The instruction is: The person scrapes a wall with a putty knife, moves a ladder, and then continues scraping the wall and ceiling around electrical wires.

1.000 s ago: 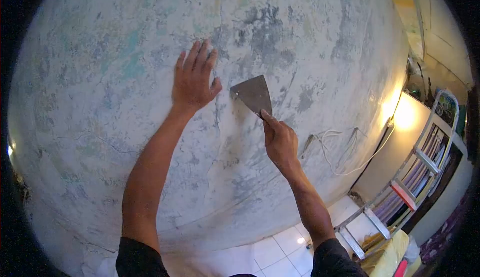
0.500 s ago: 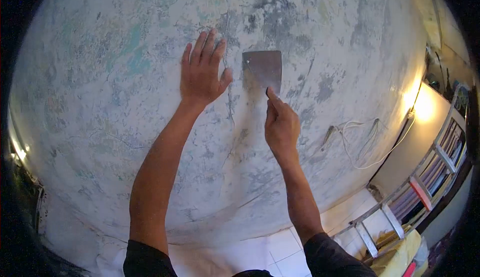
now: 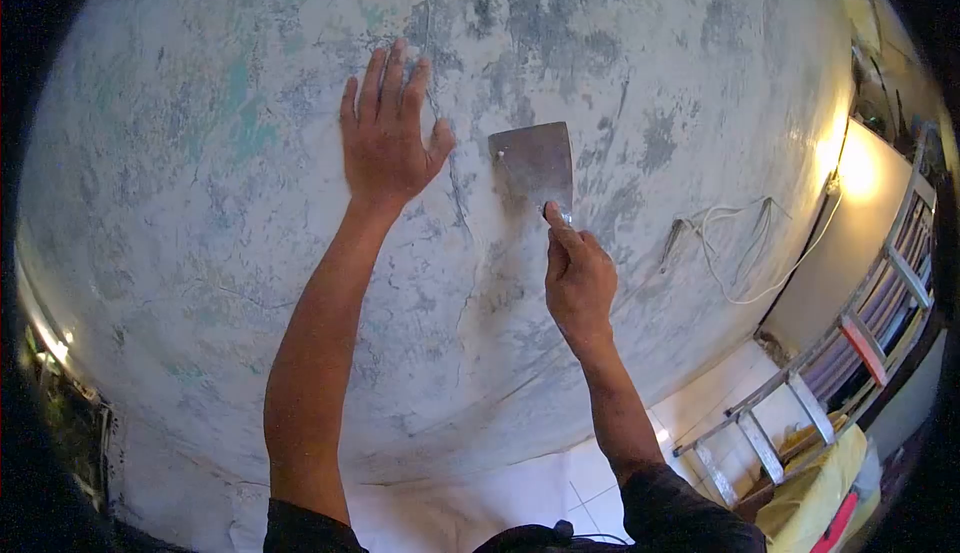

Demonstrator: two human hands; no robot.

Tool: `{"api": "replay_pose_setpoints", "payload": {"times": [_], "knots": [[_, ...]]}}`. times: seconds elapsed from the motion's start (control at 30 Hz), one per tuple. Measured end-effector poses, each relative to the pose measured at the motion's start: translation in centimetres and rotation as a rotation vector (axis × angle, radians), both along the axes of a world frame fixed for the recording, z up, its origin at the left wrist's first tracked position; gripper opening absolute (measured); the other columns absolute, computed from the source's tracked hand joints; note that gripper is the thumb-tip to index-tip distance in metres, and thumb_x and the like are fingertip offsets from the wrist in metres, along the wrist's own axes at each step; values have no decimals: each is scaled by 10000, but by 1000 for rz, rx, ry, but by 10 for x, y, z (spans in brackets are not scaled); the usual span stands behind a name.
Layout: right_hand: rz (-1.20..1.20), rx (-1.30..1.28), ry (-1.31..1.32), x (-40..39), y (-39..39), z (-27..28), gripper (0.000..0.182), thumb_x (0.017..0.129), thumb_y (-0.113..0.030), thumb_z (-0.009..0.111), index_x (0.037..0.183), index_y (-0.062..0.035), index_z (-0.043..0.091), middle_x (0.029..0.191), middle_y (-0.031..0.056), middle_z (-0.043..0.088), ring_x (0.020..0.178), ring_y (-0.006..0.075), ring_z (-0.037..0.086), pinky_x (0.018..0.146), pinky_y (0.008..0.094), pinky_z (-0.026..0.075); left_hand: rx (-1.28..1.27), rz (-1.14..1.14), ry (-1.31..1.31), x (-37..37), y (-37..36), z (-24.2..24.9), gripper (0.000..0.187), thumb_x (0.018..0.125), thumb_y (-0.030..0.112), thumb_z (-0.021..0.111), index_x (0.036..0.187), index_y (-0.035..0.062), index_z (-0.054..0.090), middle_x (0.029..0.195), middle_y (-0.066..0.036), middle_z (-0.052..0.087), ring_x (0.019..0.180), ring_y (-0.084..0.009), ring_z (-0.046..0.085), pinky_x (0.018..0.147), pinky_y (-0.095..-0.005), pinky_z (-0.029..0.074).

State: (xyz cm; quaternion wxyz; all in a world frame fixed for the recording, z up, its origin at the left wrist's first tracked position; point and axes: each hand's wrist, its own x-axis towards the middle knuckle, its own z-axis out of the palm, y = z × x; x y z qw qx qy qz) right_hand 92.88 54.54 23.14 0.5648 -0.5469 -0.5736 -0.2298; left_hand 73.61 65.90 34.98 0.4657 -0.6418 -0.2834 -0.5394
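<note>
My left hand (image 3: 388, 148) lies flat with its fingers spread on a patchy, worn wall (image 3: 330, 263), close to a thin vertical crack. To its right, my right hand (image 3: 580, 278) is closed round the handle of a putty knife (image 3: 538, 158), the index finger stretched along it toward the blade. The wide grey blade points up and lies close over the wall, slightly tilted, with a small white speck near its left edge. My fingers hide most of the handle.
White cables (image 3: 715, 243) stick out of the wall at the right. A metal ladder (image 3: 800, 403) leans at the far right, near a glowing lamp (image 3: 857, 168). Yellow cloth (image 3: 815, 493) lies at lower right, above white floor tiles (image 3: 600, 498).
The putty knife and my right hand have moved down and slightly right, and the blade has tilted. My left hand appears slightly higher and further left, still flat; the view has shifted a little.
</note>
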Motion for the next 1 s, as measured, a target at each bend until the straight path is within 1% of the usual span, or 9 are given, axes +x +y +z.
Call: {"api": "replay_pose_setpoints", "payload": {"times": [0.13, 0.27, 0.33, 0.43, 0.57, 0.63, 0.87, 0.93, 1.0], "knots": [[2, 116, 0, -5, 13, 33, 374, 859, -115, 587, 1214, -229, 605, 682, 117, 539, 570, 288, 562, 502, 405, 437, -16, 21, 1, 3, 2, -1, 673, 769, 295, 601, 1385, 145, 374, 1487, -112, 314, 1376, -309, 274, 1098, -516, 207], [15, 42, 0, 0, 2, 17, 374, 864, -115, 574, 1219, -228, 599, 690, 124, 542, 583, 307, 572, 515, 415, 446, -5, 21, 0, 3, 0, 1, 671, 775, 302, 598, 1387, 147, 372, 1486, -110, 313, 1376, -309, 274, 1101, -520, 199], [39, -67, 31, -1, -3, 8, 369, 866, -112, 566, 1217, -222, 599, 703, 128, 546, 588, 319, 573, 524, 422, 452, 1, 33, -5, 4, -2, 1, 666, 779, 303, 594, 1387, 150, 371, 1487, -109, 311, 1375, -309, 274, 1101, -522, 197], [19, 78, 1, -3, 12, 28, 378, 863, -122, 570, 1227, -221, 590, 706, 122, 548, 588, 317, 576, 521, 430, 453, 12, 37, 11, 5, -1, 2, 654, 788, 307, 584, 1387, 154, 370, 1490, -109, 305, 1373, -311, 276, 1100, -527, 198], [16, 46, 7, -1, 4, 27, 378, 867, -131, 566, 1234, -220, 583, 714, 125, 554, 590, 320, 579, 522, 437, 453, 14, 45, 10, 5, -2, 1, 643, 798, 313, 570, 1387, 155, 366, 1492, -113, 298, 1366, -314, 285, 1093, -532, 209], [6, -169, 0, 1, -12, 9, 378, 875, -139, 551, 1244, -217, 570, 721, 136, 561, 614, 332, 589, 529, 451, 455, 17, 55, 18, 4, -1, 1, 643, 801, 319, 566, 1388, 154, 364, 1492, -113, 298, 1366, -315, 287, 1091, -533, 213], [22, 48, -37, 3, 3, 34, 396, 871, -134, 546, 1255, -233, 556, 714, 140, 564, 583, 332, 587, 507, 454, 454, 45, 52, 24, 5, 0, 1, 634, 817, 356, 544, 1385, 139, 368, 1495, -109, 295, 1367, -317, 287, 1087, -534, 218], [-50, -112, -53, 4, -7, 20, 379, 875, -135, 540, 1240, -230, 567, 728, 136, 575, 590, 331, 590, 520, 449, 457, 35, 60, 22, 5, 0, 0, 636, 816, 357, 544, 1386, 137, 367, 1497, -109, 292, 1369, -315, 282, 1091, -532, 212], [-29, -147, -33, 3, -11, 12, 373, 874, -137, 543, 1235, -228, 570, 735, 135, 579, 594, 330, 592, 522, 449, 459, 37, 72, 17, 3, 0, 1, 638, 816, 359, 544, 1387, 136, 367, 1499, -108, 290, 1372, -312, 278, 1094, -530, 206]]}}
